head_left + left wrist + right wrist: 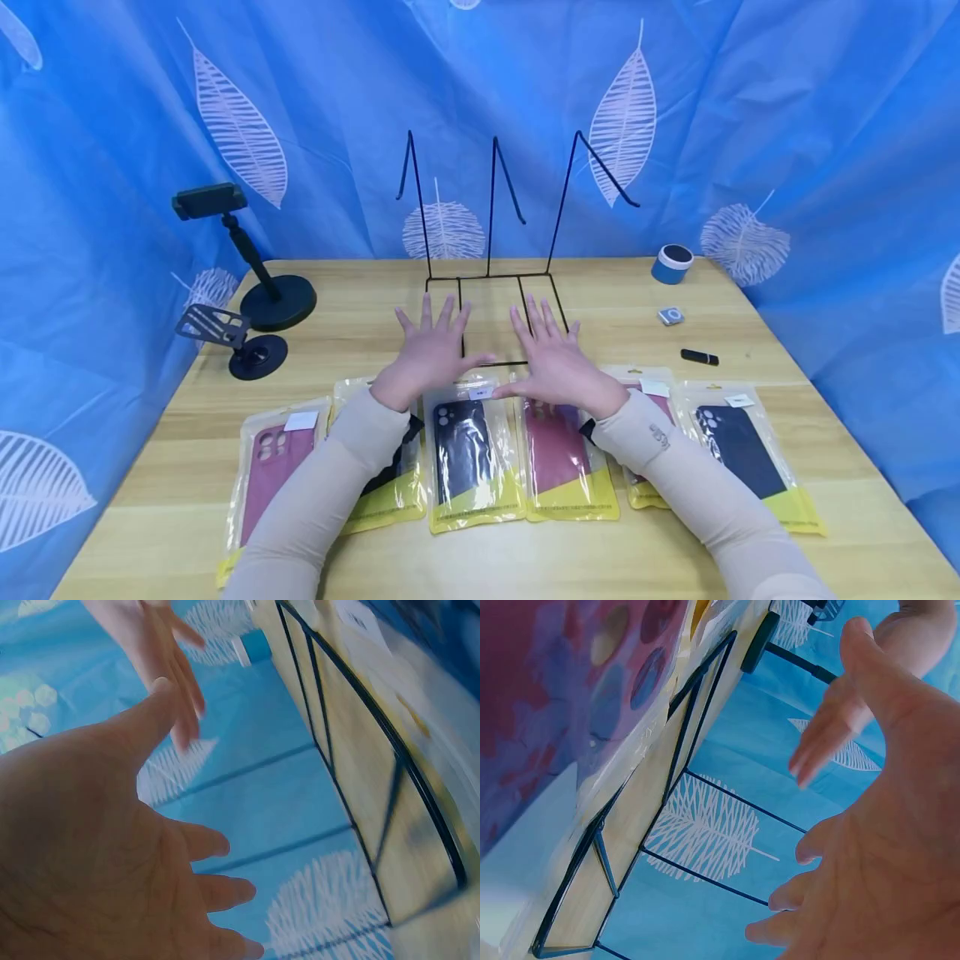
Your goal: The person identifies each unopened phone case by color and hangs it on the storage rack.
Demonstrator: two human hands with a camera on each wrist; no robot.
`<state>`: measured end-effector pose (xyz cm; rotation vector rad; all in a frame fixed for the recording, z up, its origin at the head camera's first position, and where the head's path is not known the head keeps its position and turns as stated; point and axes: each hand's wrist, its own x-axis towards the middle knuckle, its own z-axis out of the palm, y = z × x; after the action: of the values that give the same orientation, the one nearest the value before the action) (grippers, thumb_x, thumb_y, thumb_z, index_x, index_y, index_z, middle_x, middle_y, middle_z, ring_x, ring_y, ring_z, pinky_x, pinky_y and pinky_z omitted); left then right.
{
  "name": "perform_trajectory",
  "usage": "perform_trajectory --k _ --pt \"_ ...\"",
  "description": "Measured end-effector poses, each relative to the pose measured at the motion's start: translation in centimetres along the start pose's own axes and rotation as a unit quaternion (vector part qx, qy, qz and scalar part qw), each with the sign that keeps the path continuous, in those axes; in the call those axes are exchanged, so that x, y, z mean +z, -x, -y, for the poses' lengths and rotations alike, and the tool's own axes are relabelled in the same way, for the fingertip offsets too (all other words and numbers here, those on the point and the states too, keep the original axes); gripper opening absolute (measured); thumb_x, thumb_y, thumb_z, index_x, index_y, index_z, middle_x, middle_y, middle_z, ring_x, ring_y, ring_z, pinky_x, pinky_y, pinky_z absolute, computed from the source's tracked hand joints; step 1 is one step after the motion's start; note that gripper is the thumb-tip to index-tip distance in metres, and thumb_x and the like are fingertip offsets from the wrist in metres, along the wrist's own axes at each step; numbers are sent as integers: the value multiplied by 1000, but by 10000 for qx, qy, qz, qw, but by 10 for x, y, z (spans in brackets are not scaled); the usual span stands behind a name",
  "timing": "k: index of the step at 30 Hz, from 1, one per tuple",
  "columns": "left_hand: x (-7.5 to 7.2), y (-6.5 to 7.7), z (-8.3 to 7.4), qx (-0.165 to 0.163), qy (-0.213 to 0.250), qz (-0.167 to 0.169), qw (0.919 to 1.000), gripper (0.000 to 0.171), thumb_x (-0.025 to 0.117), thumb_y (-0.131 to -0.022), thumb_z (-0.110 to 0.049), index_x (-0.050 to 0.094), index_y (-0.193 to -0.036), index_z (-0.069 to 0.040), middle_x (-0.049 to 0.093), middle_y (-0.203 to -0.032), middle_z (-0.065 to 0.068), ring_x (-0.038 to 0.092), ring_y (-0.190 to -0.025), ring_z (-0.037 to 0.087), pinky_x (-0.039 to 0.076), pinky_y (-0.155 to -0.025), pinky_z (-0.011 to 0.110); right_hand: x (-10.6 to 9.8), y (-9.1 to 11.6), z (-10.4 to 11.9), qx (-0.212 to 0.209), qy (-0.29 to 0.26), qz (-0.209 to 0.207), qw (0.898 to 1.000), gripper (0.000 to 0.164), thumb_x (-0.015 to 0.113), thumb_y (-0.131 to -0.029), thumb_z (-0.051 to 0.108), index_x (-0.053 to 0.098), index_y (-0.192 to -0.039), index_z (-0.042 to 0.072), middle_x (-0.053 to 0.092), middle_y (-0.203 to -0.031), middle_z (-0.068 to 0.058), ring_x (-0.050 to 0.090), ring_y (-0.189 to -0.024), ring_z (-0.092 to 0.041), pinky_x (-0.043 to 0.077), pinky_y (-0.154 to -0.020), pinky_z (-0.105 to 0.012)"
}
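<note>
Blue cloth (97, 275) with white leaf prints at left, back and right, just beside the edges of the pale wooden table (150, 517). Bare wood left of the bags, between the stands and the hands, along the front between the sleeves (315, 500), and right of the wire rack.

On the surface, from the left: a tall black phone stand (251, 255) near the back corner, a low black stand (258, 356) just in front, the black wire rack (491, 208) at middle back, three bent prongs upright; then a blue-and-white round tub (671, 265), a small silver square (671, 316) and a short black stick (700, 357).

Left hand (433, 354) spread wide, right hand (561, 364) likewise, thumbs inward, nothing held in either; above or on the rack's flat base, contact impossible to tell. Nearer the front edge, six clear bags in a row with phone cases: maroon (273, 462) and black (393, 492) partly under the left sleeve in view, black (465, 454) and maroon (558, 450) just below the hands, maroon (654, 402) and black (742, 446) beside the right sleeve.
</note>
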<state>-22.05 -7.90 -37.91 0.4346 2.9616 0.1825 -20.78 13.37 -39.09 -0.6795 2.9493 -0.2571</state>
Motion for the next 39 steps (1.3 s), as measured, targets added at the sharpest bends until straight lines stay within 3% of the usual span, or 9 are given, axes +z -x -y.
perform_trajectory --k 6,10,17,21,24,28,32,35,39 --pt "-1 -6 37 -171 156 373 9990 90 47 -95 -65 7 -161 -19 5 -167 14 -6 -150 50 -14 -105 81 -9 11 2 88 -229 62 9997 128 57 -72 85 -15 -157 22 -30 -161 -4 -23 -150 -32 -5 -111 -75" --pt "-1 -11 57 -173 319 714 9968 86 52 -97 -57 13 -161 -15 8 -167 17 -1 -150 51 -10 -110 79 -19 26 4 99 -352 9 9993 122 50 -75 86 -12 -158 22 -29 -161 -3 -20 -152 -30 -8 -112 -74" --pt "3 -13 67 -106 784 1453 9862 101 62 -91 -57 9 -159 -5 0 -167 18 -4 -152 45 -8 -119 66 -34 62 5 149 -382 24 9992 113 36 -81 87 -5 -160 18 -12 -167 -6 0 -155 -33 2 -117 -70" --pt "7 -13 71 -143 930 1618 9823 106 65 -90 -54 5 -158 1 -4 -166 19 -6 -153 40 -8 -123 58 -47 84 -9 478 -356 214 9980 111 39 -84 83 2 -160 12 5 -167 -15 15 -152 -40 12 -119 -67" --pt "11 -17 73 -92 895 1656 9821 104 64 -92 -52 6 -157 4 -1 -165 22 -2 -153 40 -5 -124 55 -62 101 -31 801 -302 393 9956 106 41 -88 79 13 -159 6 23 -162 -22 37 -142 -45 28 -114 -65" --pt "14 -19 76 1 823 1686 9822 102 61 -93 -52 5 -155 8 1 -164 25 3 -153 40 2 -125 55 -80 113 -71 1249 -216 521 9906 90 46 -95 67 32 -153 -1 50 -145 -27 56 -122 -48 46 -99 -64" --pt "14 -18 78 -3 893 1654 9822 102 60 -94 -52 4 -155 8 1 -164 25 3 -153 40 3 -125 55 -89 123 -127 1701 -202 681 9829 73 51 -99 54 50 -138 -7 62 -126 -29 61 -108 -49 52 -83 -60" --pt "14 -16 78 35 932 1646 9819 100 60 -95 -51 4 -157 5 1 -165 24 3 -153 40 2 -124 58 -88 139 -167 2127 -486 1058 9702 58 53 -99 45 59 -124 -7 66 -107 -25 63 -84 -38 52 -65 -46" --pt "13 -13 80 47 923 1598 9828 98 60 -95 -50 5 -158 0 2 -165 23 5 -153 41 1 -122 63 -79 156 -205 2738 -1073 1560 9430 50 59 -96 45 64 -108 -4 65 -89 -14 58 -71 -24 51 -57 -34"
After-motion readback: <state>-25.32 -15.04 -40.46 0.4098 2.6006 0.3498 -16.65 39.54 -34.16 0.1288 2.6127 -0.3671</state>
